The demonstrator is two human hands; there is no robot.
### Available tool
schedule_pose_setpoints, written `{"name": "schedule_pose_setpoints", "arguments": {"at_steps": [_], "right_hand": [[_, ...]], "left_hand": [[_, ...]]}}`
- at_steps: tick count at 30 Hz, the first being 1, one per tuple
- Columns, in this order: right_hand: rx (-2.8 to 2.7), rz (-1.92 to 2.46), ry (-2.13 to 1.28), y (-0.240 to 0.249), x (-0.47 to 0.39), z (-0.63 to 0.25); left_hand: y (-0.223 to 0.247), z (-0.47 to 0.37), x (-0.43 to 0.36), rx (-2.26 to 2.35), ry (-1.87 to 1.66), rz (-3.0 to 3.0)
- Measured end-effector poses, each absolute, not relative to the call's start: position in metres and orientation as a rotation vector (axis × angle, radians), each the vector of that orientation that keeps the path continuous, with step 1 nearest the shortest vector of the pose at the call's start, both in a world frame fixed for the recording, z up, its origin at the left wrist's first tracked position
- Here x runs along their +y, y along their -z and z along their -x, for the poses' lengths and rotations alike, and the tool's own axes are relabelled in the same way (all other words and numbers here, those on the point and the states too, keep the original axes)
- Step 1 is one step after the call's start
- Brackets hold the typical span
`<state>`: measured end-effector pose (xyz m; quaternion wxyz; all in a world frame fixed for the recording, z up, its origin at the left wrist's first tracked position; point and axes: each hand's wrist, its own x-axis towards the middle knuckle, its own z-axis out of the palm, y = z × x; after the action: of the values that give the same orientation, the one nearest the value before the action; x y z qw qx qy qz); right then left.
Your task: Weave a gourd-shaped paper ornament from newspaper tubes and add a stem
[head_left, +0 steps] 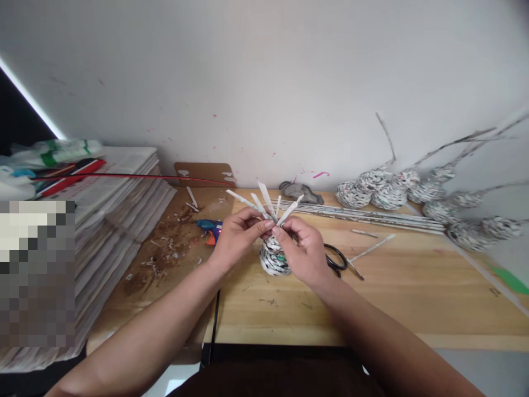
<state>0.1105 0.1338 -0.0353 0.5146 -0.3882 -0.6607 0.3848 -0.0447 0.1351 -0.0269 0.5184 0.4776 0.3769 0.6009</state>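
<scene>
A small gourd-shaped weave of rolled newspaper (274, 261) stands on the wooden table in front of me. Several paper strips (264, 194) fan upward from its top. My left hand (243, 231) pinches the base of the strips from the left, thumb and fingers together. From the right, my right hand (303, 242) pinches the same spot, its thumb tip close to the left thumb. The fingers hide the upper part of the weave. Just behind my left hand lies a blue and orange glue gun (210, 230), partly covered. Black-handled scissors (336, 258) rest beside my right hand.
Several finished woven paper gourds (388, 193) with long stems line the back right. Long rolled paper sticks (372, 216) lie along the back, near a grey glove (301, 192). A tall newspaper stack (136, 220) fills the left. Paper scraps (165, 253) litter the brown board.
</scene>
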Motion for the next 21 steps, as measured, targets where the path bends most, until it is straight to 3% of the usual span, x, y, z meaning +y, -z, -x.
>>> {"name": "schedule_pose_setpoints", "arguments": {"at_steps": [10, 14, 21], "right_hand": [[-1.651, 0.934, -0.828, 0.034, 0.133, -0.113], [-1.575, 1.001, -0.632, 0.029, 0.133, -0.114], [-1.459, 0.818, -0.906, 0.026, 0.132, -0.109]], "left_hand": [[0.026, 0.044, 0.131, 0.973, -1.443, -1.007], [0.025, 0.043, 0.126, 1.009, -1.506, -1.066], [0.02, 0.044, 0.12, 1.1, -1.508, -1.24]]}}
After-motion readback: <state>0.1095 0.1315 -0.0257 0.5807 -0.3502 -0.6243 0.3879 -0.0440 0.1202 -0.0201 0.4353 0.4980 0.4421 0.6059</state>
